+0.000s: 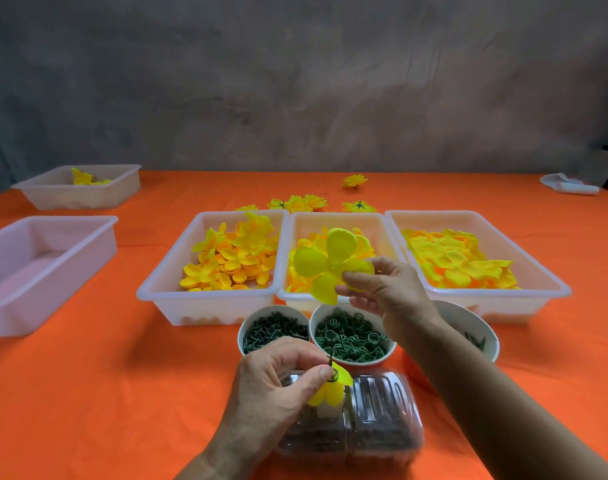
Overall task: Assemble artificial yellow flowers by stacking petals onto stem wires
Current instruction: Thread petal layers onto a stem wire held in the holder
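orange tablecloth, grey wall, white cloth far rt

A: Orange-covered desk, wall to wall. What sits on it?

B: Three white trays side by side in the middle, each touching the next. Just in front, three round cups in a row, then a clear plastic box nearest us.

A: And off left?

B: Two more trays, well apart from the main three. Behind the middle row, loose yellow flowers lie straight on the cloth. Far right corner, a white bundle, too blurred to tell.
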Demonstrator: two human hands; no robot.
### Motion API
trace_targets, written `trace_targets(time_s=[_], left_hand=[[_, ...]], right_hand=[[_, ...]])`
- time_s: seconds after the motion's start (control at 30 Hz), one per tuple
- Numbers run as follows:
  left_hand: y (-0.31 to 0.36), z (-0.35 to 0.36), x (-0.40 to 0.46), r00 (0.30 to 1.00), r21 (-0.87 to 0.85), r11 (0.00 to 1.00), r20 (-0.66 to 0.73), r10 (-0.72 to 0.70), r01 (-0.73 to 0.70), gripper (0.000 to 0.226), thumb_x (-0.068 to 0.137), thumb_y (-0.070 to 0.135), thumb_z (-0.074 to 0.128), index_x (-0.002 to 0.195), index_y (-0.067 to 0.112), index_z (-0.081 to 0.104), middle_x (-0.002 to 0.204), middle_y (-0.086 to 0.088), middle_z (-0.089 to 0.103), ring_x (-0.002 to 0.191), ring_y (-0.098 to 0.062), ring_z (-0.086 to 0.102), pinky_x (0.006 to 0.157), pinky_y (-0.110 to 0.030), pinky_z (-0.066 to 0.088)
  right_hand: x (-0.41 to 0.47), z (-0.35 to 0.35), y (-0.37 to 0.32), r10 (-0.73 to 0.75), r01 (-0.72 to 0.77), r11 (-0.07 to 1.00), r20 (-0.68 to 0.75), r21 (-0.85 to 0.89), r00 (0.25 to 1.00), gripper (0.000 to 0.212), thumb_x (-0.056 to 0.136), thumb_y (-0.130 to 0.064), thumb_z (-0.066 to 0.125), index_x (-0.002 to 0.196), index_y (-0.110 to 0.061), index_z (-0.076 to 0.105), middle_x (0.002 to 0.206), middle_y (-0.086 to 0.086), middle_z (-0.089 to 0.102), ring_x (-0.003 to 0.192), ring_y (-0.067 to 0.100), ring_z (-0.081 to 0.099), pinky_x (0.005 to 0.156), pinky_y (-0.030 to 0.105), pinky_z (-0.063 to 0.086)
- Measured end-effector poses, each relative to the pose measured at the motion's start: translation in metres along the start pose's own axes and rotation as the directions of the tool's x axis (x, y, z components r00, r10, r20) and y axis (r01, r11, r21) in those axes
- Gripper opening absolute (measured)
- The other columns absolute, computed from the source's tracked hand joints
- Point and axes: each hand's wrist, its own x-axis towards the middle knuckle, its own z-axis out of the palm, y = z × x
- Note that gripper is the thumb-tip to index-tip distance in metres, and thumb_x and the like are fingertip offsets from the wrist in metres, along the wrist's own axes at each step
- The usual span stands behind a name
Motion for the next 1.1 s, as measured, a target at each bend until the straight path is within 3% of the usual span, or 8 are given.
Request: trace_targets(time_s=[0.17,0.33,0.5,0.57,0.7,0.83,1.0,1.1], left_hand=[[0.0,-0.003,0.0,1.0,0.012,1.0,0.005,-0.008,0.008,0.018,0.075,0.0,0.075,0.07,0.018,0.076,0.082,0.004,0.072,0.078,-0.005,0.068,0.066,-0.014,0.05],[-0.002,-0.002,0.001,0.993,-0.021,0.995,-0.061,-0.102,0.101,0.024,0.081,0.0,0.068,0.076,0.022,0.076,0.074,0.001,0.072,0.062,-0.006,0.067,0.055,-0.014,0.049],[0.003,0.001,0.014,0.958,-0.128,0.986,-0.253,-0.138,0.108,0.018,0.087,0.007,0.06,0.078,0.017,0.071,0.074,-0.001,0.073,0.069,-0.004,0.065,0.066,-0.013,0.049],[0.009,0.003,0.022,0.939,-0.226,0.964,-0.279,-0.203,0.141,0.011,0.09,0.017,0.056,0.088,0.014,0.066,0.077,-0.003,0.073,0.071,-0.005,0.064,0.066,-0.013,0.049],[0.016,0.005,0.034,0.908,-0.264,0.916,-0.212,-0.362,0.303,0.028,0.087,0.032,0.058,0.107,0.013,0.057,0.081,0.003,0.07,0.07,-0.005,0.062,0.065,-0.021,0.046],[0.024,0.006,0.043,0.862,-0.417,0.795,-0.049,-0.504,0.441,0.029,0.083,0.019,0.065,0.109,0.01,0.058,0.091,-0.005,0.07,0.069,-0.012,0.065,0.058,-0.022,0.045],[0.03,0.003,0.044,0.835,-0.569,0.675,0.037,-0.549,0.47,0.024,0.08,-0.002,0.063,0.101,0.009,0.058,0.066,-0.003,0.07,0.051,-0.011,0.065,0.042,-0.017,0.047],[0.032,0.001,0.041,0.842,-0.578,0.678,0.032,-0.538,0.454,0.025,0.078,-0.003,0.063,0.1,0.009,0.059,0.065,-0.004,0.069,0.051,-0.012,0.064,0.042,-0.018,0.048]], right_hand=[[-0.012,-0.002,0.005,-0.051,0.052,0.999,0.046,-0.005,0.998,0.016,0.078,-0.001,0.069,0.076,-0.016,0.063,0.066,-0.001,0.069,0.057,0.014,0.069,0.045,0.018,0.047],[-0.017,-0.001,0.009,-0.395,0.399,0.916,0.07,-0.051,0.916,0.034,0.072,0.025,0.059,0.072,-0.008,0.067,0.067,-0.005,0.07,0.064,0.007,0.064,0.057,0.018,0.051],[-0.021,-0.001,0.012,-0.553,0.547,0.833,0.097,0.081,0.827,0.015,0.062,0.001,0.07,0.063,-0.014,0.072,0.072,0.0,0.068,0.074,0.013,0.062,0.07,0.022,0.051],[-0.023,-0.001,0.014,-0.536,0.525,0.843,0.107,0.115,0.837,0.015,0.062,0.0,0.069,0.062,-0.015,0.073,0.073,-0.002,0.068,0.076,0.01,0.063,0.068,0.019,0.051],[-0.026,-0.001,0.019,-0.461,0.436,0.882,0.129,0.18,0.878,0.016,0.064,-0.001,0.067,0.064,-0.015,0.073,0.077,-0.001,0.07,0.078,0.008,0.065,0.064,0.018,0.052],[-0.029,-0.003,0.024,-0.43,0.402,0.896,0.146,0.187,0.891,0.013,0.063,-0.005,0.069,0.067,-0.016,0.074,0.079,0.0,0.071,0.081,0.01,0.066,0.067,0.018,0.052],[-0.038,-0.009,0.023,-0.371,0.353,0.929,0.255,0.114,0.893,0.026,0.058,-0.001,0.079,0.081,-0.007,0.07,0.077,0.0,0.073,0.066,0.004,0.066,0.058,0.013,0.049],[-0.043,-0.013,0.018,-0.206,0.147,0.968,0.309,0.204,0.929,0.035,0.058,0.0,0.067,0.094,-0.002,0.066,0.089,0.01,0.073,0.069,0.012,0.07,0.058,0.019,0.053]])
